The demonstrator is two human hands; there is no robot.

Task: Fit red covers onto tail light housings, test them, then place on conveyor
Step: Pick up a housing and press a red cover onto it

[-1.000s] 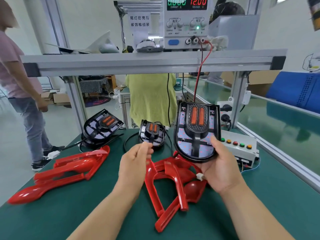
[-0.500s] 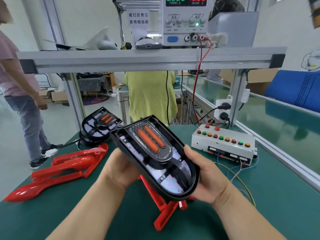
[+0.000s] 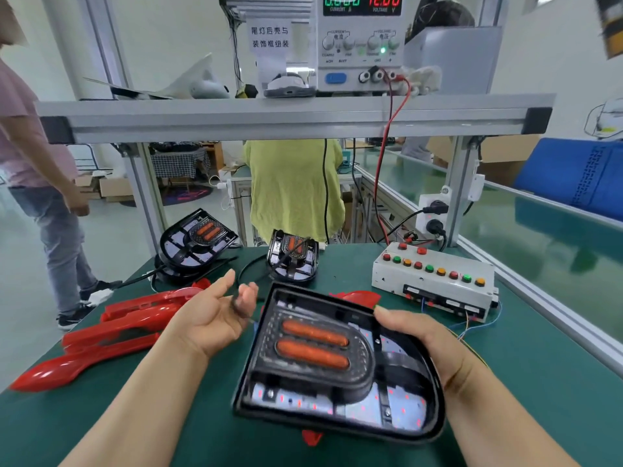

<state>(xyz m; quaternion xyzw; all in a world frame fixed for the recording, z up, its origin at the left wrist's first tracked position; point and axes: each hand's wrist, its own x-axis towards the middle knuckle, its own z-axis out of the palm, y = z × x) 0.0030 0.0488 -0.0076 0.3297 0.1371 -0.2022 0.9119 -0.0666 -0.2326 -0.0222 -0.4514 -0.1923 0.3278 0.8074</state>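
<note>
Right hand (image 3: pixel 428 345) grips housing (image 3: pixel 337 365) at its right edge; left hand (image 3: pixel 215 318), fingers loosely spread, empty, just left of housing.

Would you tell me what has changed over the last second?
The right hand tipped the housing from upright to nearly flat, low over the table, still gripping its right edge. The left hand held it half a second ago, then let go and is open beside it. The red covers, the two back housings and the button box stayed put.
</note>
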